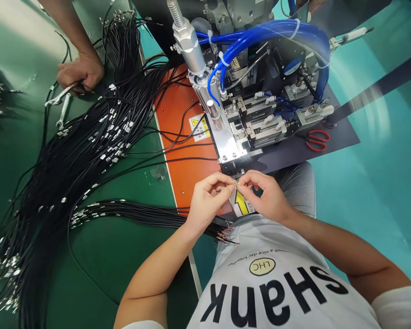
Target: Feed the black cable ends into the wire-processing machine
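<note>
In front of the machine's lower edge, my left hand (208, 201) and my right hand (265, 194) meet with their fingertips almost touching. Both are closed in a pinch on a thin, yellowish wire end (236, 184); its finer detail is too small to make out. Under my left wrist passes a bundle of black cables (133, 212), with stripped coloured wire ends (228, 234) reaching towards my lap. A label with a yellow arrow (241, 203) shows just below my fingers. Right above them stands the pneumatic machine (231, 146), with several black cables running to its left side.
A large heap of black cables (71, 151) with shiny metal ends covers much of the green table (123, 269). Another person's hand (82, 73) holds a wrench (63, 93) at upper left. Red-handled scissors (318, 140) lie right of the machine. Blue air hoses (277, 32) arch overhead.
</note>
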The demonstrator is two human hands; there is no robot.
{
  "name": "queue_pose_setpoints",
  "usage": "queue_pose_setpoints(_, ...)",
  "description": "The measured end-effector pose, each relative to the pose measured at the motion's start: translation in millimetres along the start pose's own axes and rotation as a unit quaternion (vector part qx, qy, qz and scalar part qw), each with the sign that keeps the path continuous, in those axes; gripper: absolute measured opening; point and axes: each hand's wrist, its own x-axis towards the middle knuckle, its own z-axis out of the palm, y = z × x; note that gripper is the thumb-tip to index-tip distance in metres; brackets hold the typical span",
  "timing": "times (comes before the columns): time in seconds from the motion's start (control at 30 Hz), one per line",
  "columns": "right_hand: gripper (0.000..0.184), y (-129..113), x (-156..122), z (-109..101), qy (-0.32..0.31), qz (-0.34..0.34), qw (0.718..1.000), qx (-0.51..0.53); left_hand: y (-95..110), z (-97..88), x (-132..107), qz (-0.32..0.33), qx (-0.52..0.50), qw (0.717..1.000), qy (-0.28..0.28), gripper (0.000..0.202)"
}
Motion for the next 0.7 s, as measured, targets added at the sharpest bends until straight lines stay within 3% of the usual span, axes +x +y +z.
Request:
queue_pose_setpoints(0.17,0.009,1.1,-0.5,1.0,0.006,-0.001,1.000,-0.002,0.3,0.7,-0.1,0.004,-0.001,1.000,0.011,0.014)
queue_pose_setpoints(0.43,0.009,-0.4,1.8,4.4,0.008,-0.003,1.000,0.006,-6.3,2.6,-0.6,0.001,-0.083,0.996,0.038,0.014)
queue_pose_setpoints(0.7,0.005,-2.3,0.4,-3.8,0.003,0.041,0.999,0.012,-2.2,5.2,-2.9,-0.038,-0.046,0.997,0.051,0.020)
